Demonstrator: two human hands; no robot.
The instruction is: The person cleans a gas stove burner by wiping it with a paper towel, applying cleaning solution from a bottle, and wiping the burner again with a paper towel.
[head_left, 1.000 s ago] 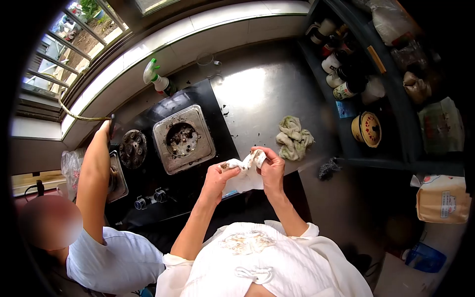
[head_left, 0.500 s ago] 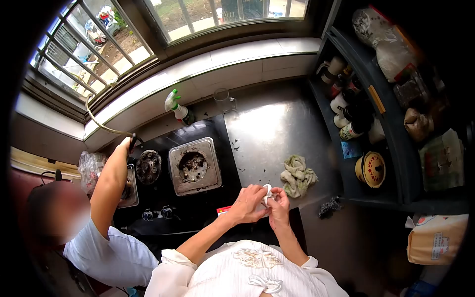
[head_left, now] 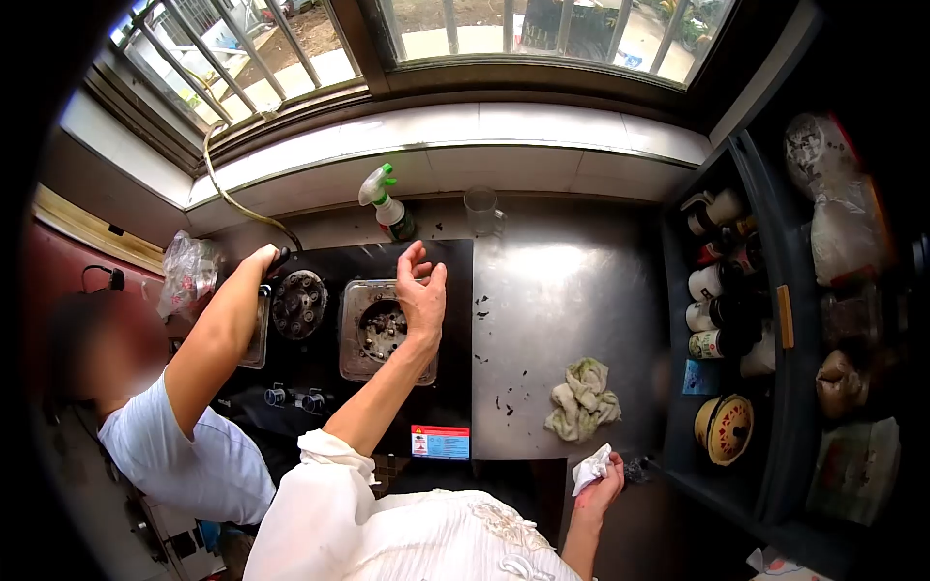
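Note:
My left hand is over the right burner tray of the black stove, with its fingers apart and slightly curled and nothing in them. Just beyond its fingertips stands a spray bottle with a green and white head. My right hand is low at the right, its fingers closed on a crumpled white tissue. A damp greenish-white rag lies bunched on the metal counter, a little beyond the tissue. Dark debris sits in the burner opening and on the counter beside the stove.
At the left a co-worker reaches an arm over the stove, near the left burner cap. A glass mug stands by the window wall. Dark shelves with jars and a yellow lidded pot border the right side.
My hands have moved apart. The left has gone forward and left over the burner and opened; the right has moved right and back with the tissue. The view has shifted.

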